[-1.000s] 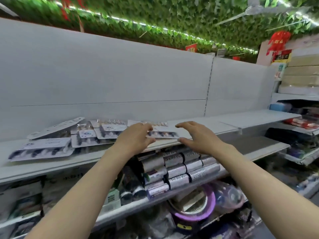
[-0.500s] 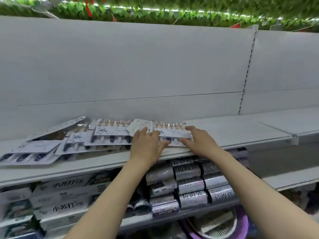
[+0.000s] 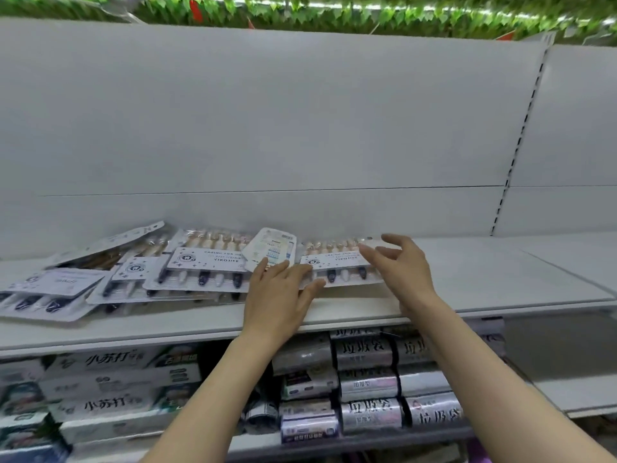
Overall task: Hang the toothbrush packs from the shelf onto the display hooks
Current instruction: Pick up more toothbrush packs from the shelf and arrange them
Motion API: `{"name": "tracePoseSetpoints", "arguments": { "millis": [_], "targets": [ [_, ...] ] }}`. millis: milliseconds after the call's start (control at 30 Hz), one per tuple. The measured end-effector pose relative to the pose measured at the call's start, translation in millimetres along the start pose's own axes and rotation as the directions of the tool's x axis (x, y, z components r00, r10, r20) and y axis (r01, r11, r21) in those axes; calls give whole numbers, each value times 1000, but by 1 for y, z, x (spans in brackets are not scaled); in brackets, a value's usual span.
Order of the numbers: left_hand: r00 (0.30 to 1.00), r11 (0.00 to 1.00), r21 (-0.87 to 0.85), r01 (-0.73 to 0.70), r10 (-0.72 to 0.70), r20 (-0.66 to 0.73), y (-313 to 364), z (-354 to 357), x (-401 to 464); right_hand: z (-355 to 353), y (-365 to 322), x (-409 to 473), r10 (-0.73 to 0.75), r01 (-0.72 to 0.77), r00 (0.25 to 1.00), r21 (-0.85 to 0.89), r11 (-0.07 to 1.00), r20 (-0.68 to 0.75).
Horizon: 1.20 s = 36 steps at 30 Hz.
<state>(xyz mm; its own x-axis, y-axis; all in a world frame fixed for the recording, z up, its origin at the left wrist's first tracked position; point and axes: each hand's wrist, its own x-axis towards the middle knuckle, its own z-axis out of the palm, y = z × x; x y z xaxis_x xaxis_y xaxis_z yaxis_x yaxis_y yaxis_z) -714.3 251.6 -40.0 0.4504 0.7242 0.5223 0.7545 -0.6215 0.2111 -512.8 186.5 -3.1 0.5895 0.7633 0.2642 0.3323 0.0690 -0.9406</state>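
A: Both hands are in over the white metal shelf (image 3: pixel 467 282). The left hand (image 3: pixel 278 297) lies flat, fingers straight and slightly spread, fingertips on the near left edge of the rightmost clear blister toothbrush pack with a white label card (image 3: pixel 337 265).

B: And the right hand (image 3: pixel 405 265)?

A: It's at that pack's right end, fingers loosely apart and a little bent, gripping nothing that I can see. Whether it touches the pack, I can't tell.

B: Any writing on that card?

A: "YIKO" something, with a smaller line above that's too blurred to read. The neighbouring blister pack with dark and white brush handles (image 3: pixel 207 265) to the left reads "CARING FOR", then "YIKO" again, beside a round tooth logo.

B: What's between those two?

A: A small white rounded card pack with blue print (image 3: pixel 272 249), tilted, leaning on the others. Its print is too small to read.

B: And the rest?

A: More overlapping toothbrush packs (image 3: pixel 53 292) are strewn across the left of the shelf, all lying down. Behind them stands the plain white back panel (image 3: pixel 267 111).

B: Below the shelf?

A: On the left are white and green toothpaste boxes (image 3: pixel 113 362) printed 小苏打. To the right of them are silver rolls of bin bags with black bands (image 3: pixel 367 412) marked 垃圾袋 and 加厚型. Green artificial leaves (image 3: pixel 367 11) run along the top.
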Motion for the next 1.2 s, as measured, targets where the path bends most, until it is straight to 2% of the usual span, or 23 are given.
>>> {"name": "tracePoseSetpoints", "arguments": {
  "millis": [100, 167, 267, 333, 433, 533, 633, 700, 900, 1200],
  "targets": [
    [1000, 1000, -2, 6, -6, -11, 2, 2, -1, -1, -2, 16, 50, -39, 991, 87, 995, -122],
    [1000, 1000, -10, 8, -9, -15, 2, 2, -1, -2, -3, 24, 117, -103, 984, 101, 990, -137],
    [1000, 1000, -10, 3, -3, -8, 1, 3, -2, -1, -2, 30, 242, -244, 970, 169, 955, 28],
    [999, 1000, -5, -26, 25, -19, 0, 4, -2, 1, 3, 28, 271, -290, 956, 205, 935, 113],
    [989, 998, -55, -2, -6, -144, -3, 6, -2, 0, 20, 28, 239, -240, 970, 341, 909, 47],
    [935, 989, 54, 140, -114, -335, -7, 4, 5, -3, 31, 28, 143, -108, 989, 440, 891, -46],
    [938, 952, 74, 296, -275, -210, -12, 0, 9, -3, 36, 27, 76, -49, 996, 423, 905, -48],
    [933, 941, 74, 330, -314, -176, -14, 0, 10, -1, 38, 28, 55, -31, 997, 425, 905, -45],
    [895, 950, -101, 296, -313, -318, -12, 0, 8, -1, 43, 32, 41, -17, 998, 430, 902, -47],
    [878, 928, -329, 177, -300, -374, -16, -7, 13, -5, 36, 23, -6, 65, 993, 507, 859, -117]
  ]
}}
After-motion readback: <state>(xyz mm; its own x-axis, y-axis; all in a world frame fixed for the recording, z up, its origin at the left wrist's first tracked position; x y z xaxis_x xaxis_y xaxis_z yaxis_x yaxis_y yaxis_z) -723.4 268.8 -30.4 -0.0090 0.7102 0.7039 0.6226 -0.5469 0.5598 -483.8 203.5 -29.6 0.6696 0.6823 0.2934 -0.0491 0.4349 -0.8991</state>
